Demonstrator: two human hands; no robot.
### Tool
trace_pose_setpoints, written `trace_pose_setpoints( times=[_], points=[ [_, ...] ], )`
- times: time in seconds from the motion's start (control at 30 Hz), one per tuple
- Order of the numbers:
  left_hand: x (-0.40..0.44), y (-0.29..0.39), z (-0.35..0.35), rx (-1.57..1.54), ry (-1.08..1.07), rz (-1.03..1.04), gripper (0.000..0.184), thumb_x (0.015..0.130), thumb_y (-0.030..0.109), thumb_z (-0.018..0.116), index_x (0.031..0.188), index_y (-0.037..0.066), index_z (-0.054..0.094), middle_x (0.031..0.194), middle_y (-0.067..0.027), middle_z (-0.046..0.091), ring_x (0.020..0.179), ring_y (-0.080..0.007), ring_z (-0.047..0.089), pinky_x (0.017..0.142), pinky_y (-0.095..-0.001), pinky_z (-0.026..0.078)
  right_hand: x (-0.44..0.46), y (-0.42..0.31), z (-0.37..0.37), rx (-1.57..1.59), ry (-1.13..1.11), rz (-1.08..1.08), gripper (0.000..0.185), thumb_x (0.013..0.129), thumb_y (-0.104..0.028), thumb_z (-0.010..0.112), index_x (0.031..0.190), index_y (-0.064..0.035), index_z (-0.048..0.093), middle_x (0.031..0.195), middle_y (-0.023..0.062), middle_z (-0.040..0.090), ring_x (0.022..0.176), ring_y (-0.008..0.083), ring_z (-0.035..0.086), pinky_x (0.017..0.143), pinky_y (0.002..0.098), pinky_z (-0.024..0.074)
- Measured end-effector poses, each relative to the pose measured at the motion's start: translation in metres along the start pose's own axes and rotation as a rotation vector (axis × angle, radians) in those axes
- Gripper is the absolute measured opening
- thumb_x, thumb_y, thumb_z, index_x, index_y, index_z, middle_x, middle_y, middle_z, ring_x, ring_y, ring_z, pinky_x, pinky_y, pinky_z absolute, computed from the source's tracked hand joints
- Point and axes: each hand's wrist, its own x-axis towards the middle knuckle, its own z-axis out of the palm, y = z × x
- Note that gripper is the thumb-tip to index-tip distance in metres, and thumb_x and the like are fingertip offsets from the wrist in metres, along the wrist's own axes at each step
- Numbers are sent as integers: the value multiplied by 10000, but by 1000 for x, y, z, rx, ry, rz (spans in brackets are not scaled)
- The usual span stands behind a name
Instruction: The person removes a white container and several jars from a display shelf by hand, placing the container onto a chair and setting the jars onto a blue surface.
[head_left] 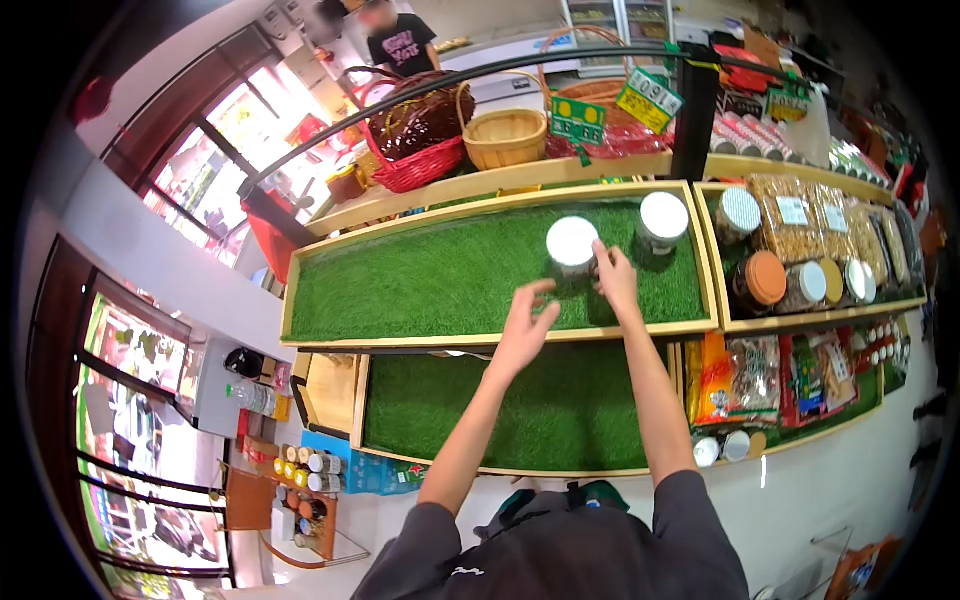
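On the green turf-lined upper shelf [420,285] stands a clear jar with a white lid [573,242]. My right hand [615,275] is at its right side, fingers stretched along the lid's edge and seemingly touching it. Just below and left of that jar is my left hand [527,325], open, fingers spread and a little blurred, holding nothing. A second white-lidded jar [663,220] stands upright to the right, apart from both hands. The contents of both jars are hard to make out.
A wooden rim surrounds the shelf; a lower turf shelf [500,410] lies beneath. Right, a compartment holds several jars and bagged dry goods [795,215]. Behind are a red basket [415,165], a wooden basket [505,138] and price tags [650,98]. A person [400,45] stands at the back.
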Motion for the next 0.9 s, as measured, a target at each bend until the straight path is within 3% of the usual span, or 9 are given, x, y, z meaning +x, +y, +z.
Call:
trace_pose_setpoints(
  times=[0.1,0.17,0.23,0.3,0.37,0.63,0.73,0.87,0.9],
  points=[
    [60,-41,15,-72,212,-213,611,902,357,587,1384,71,344,1309,-169,441,1175,-289,473,930,-364,428,-22,-20,0,45,-9,11,635,861,-597,520,1062,-6,636,874,186,661,583,241,629,516,298,498],
    [91,-68,28,-348,174,-394,729,884,441,586,1420,56,274,1384,-169,402,1226,-298,442,965,-387,399,-15,-12,3,171,-139,27,696,879,-587,500,1265,-9,513,1020,149,624,660,211,634,563,269,508],
    [93,-51,37,-630,45,-562,773,868,425,613,1412,-12,280,1378,-186,438,1252,-282,434,981,-394,394,-5,-7,6,307,-237,99,649,883,-560,518,1230,-13,555,966,116,630,663,190,618,595,276,510],
    [95,-64,45,-429,145,-352,715,847,369,651,1379,-12,362,1298,-176,525,1202,-256,494,975,-362,409,-4,-5,11,293,-181,154,500,897,-462,550,1164,-47,633,956,104,646,635,169,612,517,269,498],
    [89,-64,46,-395,156,-259,597,870,351,629,1348,60,418,1212,-112,551,1082,-195,518,835,-382,462,-15,-7,12,372,-220,132,498,899,-458,548,1188,-57,610,968,90,637,677,165,616,527,275,504],
    [30,-4,6,-122,482,-63,732,819,365,698,1425,127,364,1318,-206,392,1205,-299,462,982,-379,412,-59,-89,27,756,-435,-69,479,921,-401,510,1285,-96,447,1067,68,585,871,157,626,603,295,555],
    [-14,7,-28,-419,551,136,730,823,283,708,1443,217,328,1423,-129,249,1257,-269,417,1021,-458,386,-111,-112,41,677,-544,-189,515,912,-410,516,1306,-95,414,1096,106,579,834,168,644,533,257,549],
    [-105,-20,-60,-956,573,141,675,844,140,646,1441,146,331,1365,-82,431,1228,-200,460,1035,-353,392,-190,-107,72,423,-699,-178,583,894,-404,532,1358,-98,357,1083,140,554,741,172,647,431,234,522],
    [-135,-29,-67,-1093,610,95,663,849,132,633,1440,132,331,1344,-74,464,1212,-190,475,1039,-339,388,-197,-87,79,330,-883,-175,743,831,-597,565,1357,-121,344,1171,158,492,797,215,660,450,250,559]
  ],
)
